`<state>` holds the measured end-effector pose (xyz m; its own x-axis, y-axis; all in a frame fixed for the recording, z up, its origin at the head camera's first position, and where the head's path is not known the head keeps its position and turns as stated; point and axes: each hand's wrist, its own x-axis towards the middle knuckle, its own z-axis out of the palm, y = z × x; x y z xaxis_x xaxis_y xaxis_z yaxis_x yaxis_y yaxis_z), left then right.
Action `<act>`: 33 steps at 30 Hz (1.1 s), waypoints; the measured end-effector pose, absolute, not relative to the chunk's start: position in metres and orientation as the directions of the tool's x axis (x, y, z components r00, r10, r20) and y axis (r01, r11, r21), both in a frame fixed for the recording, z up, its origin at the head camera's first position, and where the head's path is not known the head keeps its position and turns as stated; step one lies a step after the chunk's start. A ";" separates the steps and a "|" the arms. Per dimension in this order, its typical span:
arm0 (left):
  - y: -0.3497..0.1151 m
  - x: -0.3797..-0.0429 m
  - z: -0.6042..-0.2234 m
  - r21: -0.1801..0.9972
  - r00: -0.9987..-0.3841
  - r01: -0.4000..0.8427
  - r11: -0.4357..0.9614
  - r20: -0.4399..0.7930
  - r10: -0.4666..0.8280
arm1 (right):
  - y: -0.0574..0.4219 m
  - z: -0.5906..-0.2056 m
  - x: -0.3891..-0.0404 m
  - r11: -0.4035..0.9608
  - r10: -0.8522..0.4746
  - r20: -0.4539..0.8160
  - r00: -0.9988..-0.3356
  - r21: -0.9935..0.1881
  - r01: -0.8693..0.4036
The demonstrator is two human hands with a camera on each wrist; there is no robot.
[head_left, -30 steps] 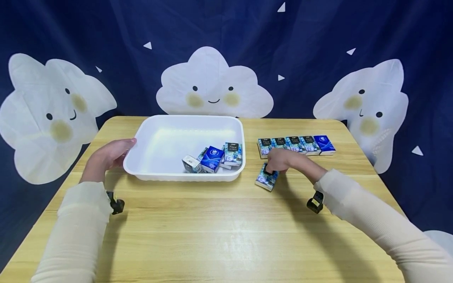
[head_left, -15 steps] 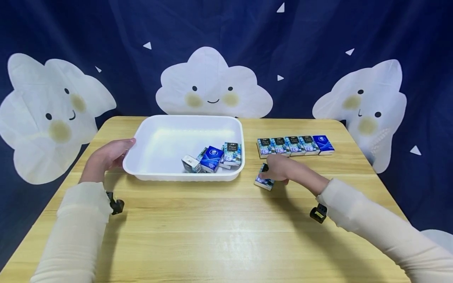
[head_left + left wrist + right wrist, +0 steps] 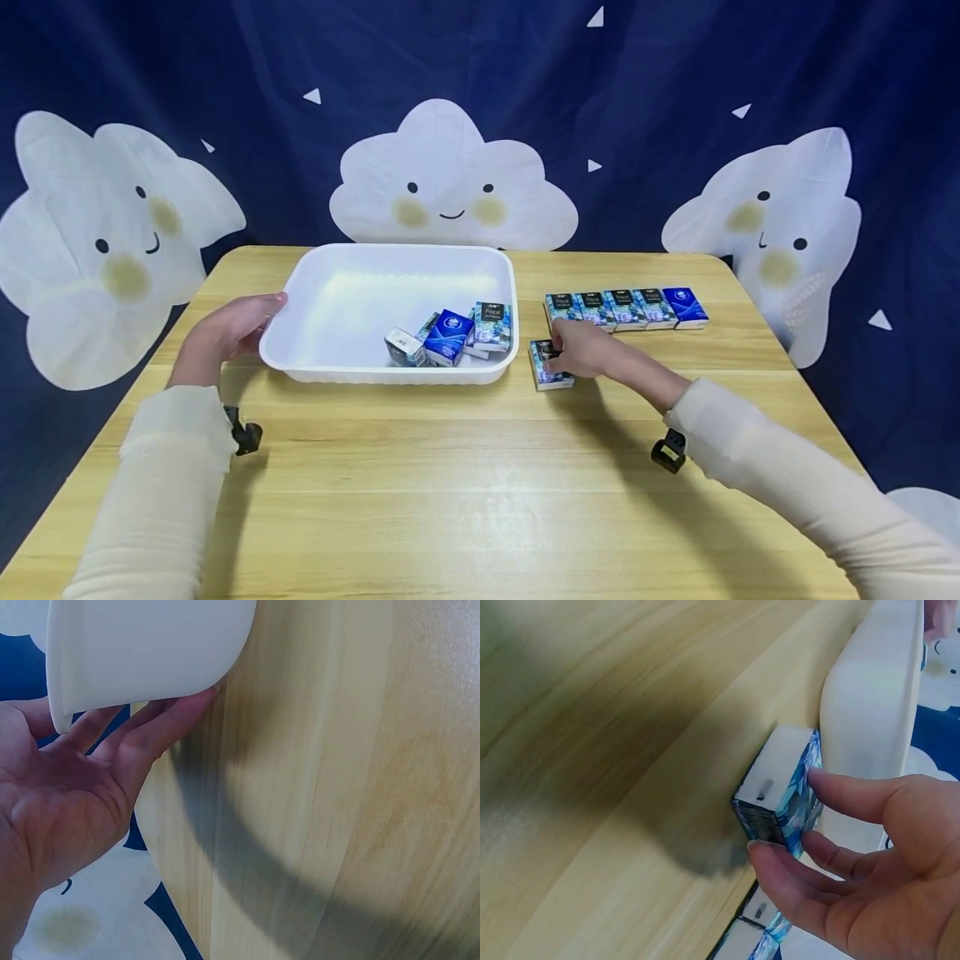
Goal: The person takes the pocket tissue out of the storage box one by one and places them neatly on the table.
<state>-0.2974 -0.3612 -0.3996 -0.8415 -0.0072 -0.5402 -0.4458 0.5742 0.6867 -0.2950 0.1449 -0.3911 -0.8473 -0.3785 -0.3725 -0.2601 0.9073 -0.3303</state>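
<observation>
My left hand [image 3: 243, 323] grips the left end of a white plastic tub [image 3: 390, 377], thumb at the rim and fingers under the wall in the left wrist view. Inside the tub, at its right end, lie several tissue packs, including a plain blue pack [image 3: 448, 337] and a floral one marked Face [image 3: 492, 327]. On the table to the right of the tub, my right hand [image 3: 592, 348] holds a floral tissue pack [image 3: 542, 367] between thumb and fingers. In the right wrist view the thumb lies on its printed face and the fingers on its edge [image 3: 776, 761].
Behind the right hand, a row of tissue packs [image 3: 626, 310] lies side by side, several floral and a blue one [image 3: 686, 308] at the right end. The wooden table [image 3: 450, 500] extends in front, with a cloud-patterned navy curtain [image 3: 465, 50] behind.
The floral pack in my right hand has slid left, slightly away from me, and turned from slanted to nearly square with the row. My left hand and the tub have stayed put.
</observation>
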 end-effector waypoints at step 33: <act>-0.362 -0.299 -0.402 0.698 -0.851 -0.423 0.577 -0.525 0.011 | 0.155 -0.396 -0.307 0.901 -0.352 -0.349 -0.869 -0.376 -0.214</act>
